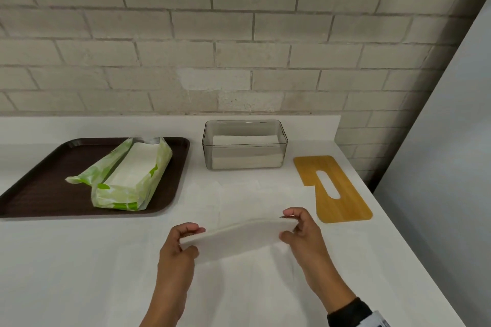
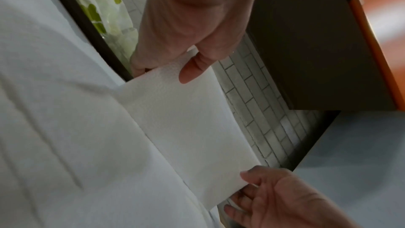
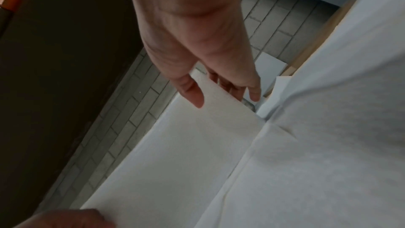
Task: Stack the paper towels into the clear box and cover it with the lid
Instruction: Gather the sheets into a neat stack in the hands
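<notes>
A folded white paper towel (image 1: 239, 236) is held above the counter by both ends. My left hand (image 1: 186, 239) pinches its left end, thumb on the near side (image 2: 190, 72). My right hand (image 1: 292, 223) pinches the right end (image 3: 192, 93). The towel (image 2: 188, 127) bows slightly between them. The clear box (image 1: 281, 141) stands at the back of the counter with white towels stacked inside. The wooden lid (image 1: 337, 188), with an oval slot, lies flat to the box's right. More flat white towels (image 1: 239, 194) lie on the counter under my hands.
A dark brown tray (image 1: 39, 194) at the left carries an opened green and white plastic pack (image 1: 127, 180) of paper towels. A grey brick wall (image 1: 239, 34) runs behind the counter. The counter's right edge (image 1: 398, 233) drops off beside the lid.
</notes>
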{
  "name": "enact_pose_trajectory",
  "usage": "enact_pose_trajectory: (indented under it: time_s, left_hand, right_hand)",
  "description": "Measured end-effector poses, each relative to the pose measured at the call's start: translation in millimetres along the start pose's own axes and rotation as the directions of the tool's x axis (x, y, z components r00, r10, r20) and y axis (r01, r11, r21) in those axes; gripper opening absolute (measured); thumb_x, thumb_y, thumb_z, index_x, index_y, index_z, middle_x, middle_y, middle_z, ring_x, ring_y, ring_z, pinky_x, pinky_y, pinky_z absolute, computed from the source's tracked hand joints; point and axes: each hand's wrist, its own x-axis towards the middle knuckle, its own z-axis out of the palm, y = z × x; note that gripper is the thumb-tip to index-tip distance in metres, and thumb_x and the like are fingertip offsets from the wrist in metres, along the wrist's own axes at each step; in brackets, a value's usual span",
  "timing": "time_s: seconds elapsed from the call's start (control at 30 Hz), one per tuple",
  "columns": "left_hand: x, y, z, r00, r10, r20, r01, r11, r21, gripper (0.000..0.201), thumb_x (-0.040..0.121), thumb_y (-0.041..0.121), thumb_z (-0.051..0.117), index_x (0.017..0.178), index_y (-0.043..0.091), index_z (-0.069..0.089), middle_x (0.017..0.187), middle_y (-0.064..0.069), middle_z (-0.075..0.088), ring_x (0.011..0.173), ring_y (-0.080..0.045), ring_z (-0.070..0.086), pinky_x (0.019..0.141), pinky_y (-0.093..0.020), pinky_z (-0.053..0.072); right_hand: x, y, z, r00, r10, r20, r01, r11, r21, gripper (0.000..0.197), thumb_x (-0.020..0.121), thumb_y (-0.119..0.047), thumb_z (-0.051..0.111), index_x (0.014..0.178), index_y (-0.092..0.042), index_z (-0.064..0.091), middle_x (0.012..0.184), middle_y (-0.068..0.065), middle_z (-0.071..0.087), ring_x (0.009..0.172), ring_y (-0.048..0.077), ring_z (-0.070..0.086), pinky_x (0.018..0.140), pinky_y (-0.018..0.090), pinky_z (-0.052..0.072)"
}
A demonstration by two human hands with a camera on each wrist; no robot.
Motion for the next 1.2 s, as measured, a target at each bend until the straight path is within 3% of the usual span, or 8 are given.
enact_pose_trajectory:
  time_s: [0.1,0.3,0.5,0.6,0.77,0.97,1.07,1.2]
  left_hand:
    - [-1.8,3.4,4.1,1.000,-0.009,0.006,0.009,1.000,-0.005,0.031,0.086,-0.009,0.050,0.092,0.020,0.061,0.094,-0.003,0.065,0.089,-0.024,0.055,0.071,-0.029,0.042]
    - [-2.8,12.6,-17.4,0.997,-0.056,0.058,0.053,0.997,0.060,0.017,0.083,-0.004,0.063,0.089,0.012,0.065,0.085,-0.007,0.070,0.079,-0.027,0.063,0.074,-0.035,0.045]
    - [-20.9,34.2,-29.2,0.837,-0.105,0.536,-0.109,0.929,0.352,0.024,0.080,0.006,0.071,0.099,0.020,0.067,0.098,0.000,0.074,0.085,-0.019,0.070,0.083,-0.031,0.053]
    - [-25.8,38.2,-13.1,0.914,-0.077,0.397,-0.017,0.973,0.228,0.018,0.088,0.018,0.065,0.105,0.021,0.066,0.100,0.003,0.074,0.092,-0.015,0.071,0.084,-0.034,0.054]
    - [-22.7,26.0,-32.2,0.988,-0.128,0.083,0.127,0.992,0.019,0.016,0.088,0.018,0.063,0.102,0.011,0.068,0.090,-0.006,0.076,0.086,-0.025,0.072,0.079,-0.040,0.055]
    - [-17.7,16.2,-78.1,0.991,-0.101,-0.092,0.096,0.994,-0.059,0.016,0.090,0.012,0.060,0.105,0.010,0.065,0.093,-0.008,0.073,0.086,-0.027,0.068,0.072,-0.035,0.051]
    - [-17.1,14.7,-87.2,0.989,-0.096,-0.112,0.090,0.994,-0.062,0.016,0.091,0.014,0.059,0.107,0.012,0.063,0.095,-0.006,0.071,0.088,-0.027,0.067,0.070,-0.034,0.050]
    - [-17.4,17.9,-93.7,0.987,-0.100,-0.126,0.087,0.990,-0.107,0.012,0.093,0.016,0.056,0.101,0.011,0.063,0.092,-0.006,0.070,0.086,-0.027,0.066,0.074,-0.037,0.049]
  right_hand:
    - [2.5,6.1,1.0,0.997,0.070,0.021,-0.066,0.988,-0.140,0.027,0.085,0.004,0.053,0.100,-0.018,0.055,0.094,0.002,0.058,0.080,0.013,0.055,0.058,0.014,0.043]
    - [7.2,-23.3,-8.1,0.997,-0.072,0.037,0.077,0.985,-0.153,0.013,0.090,-0.008,0.058,0.089,-0.021,0.062,0.093,-0.006,0.068,0.091,0.012,0.063,0.080,0.023,0.049]
    - [24.0,-97.7,10.2,0.858,-0.229,0.459,0.378,0.888,-0.262,0.010,0.087,-0.012,0.064,0.083,-0.021,0.067,0.085,-0.010,0.068,0.082,0.003,0.060,0.079,0.019,0.044]
    - [29.9,-111.6,39.3,0.743,-0.183,0.644,0.454,0.844,-0.284,0.013,0.087,-0.015,0.064,0.083,-0.027,0.066,0.084,-0.015,0.066,0.078,-0.003,0.060,0.074,0.011,0.044]
    - [61.3,-85.5,56.1,0.897,-0.088,0.432,0.235,0.925,-0.300,0.010,0.092,-0.012,0.055,0.095,-0.013,0.065,0.084,0.001,0.064,0.066,0.012,0.057,0.061,0.023,0.048]
    - [78.8,-25.7,54.1,0.873,0.318,0.369,0.256,0.345,-0.903,0.065,0.075,-0.041,0.073,0.125,-0.007,0.048,0.126,0.007,0.050,0.112,0.024,0.050,0.091,0.035,0.048]
    - [75.8,-15.7,60.7,0.876,0.344,0.338,0.256,0.263,-0.930,0.080,0.073,-0.039,0.075,0.138,-0.015,0.035,0.137,0.005,0.035,0.130,0.027,0.027,0.105,0.042,0.035]
    - [74.2,-23.7,58.6,0.901,0.176,0.396,0.251,0.532,-0.808,0.022,0.076,-0.019,0.074,0.093,-0.016,0.061,0.096,0.002,0.053,0.096,0.018,0.048,0.083,0.031,0.035]
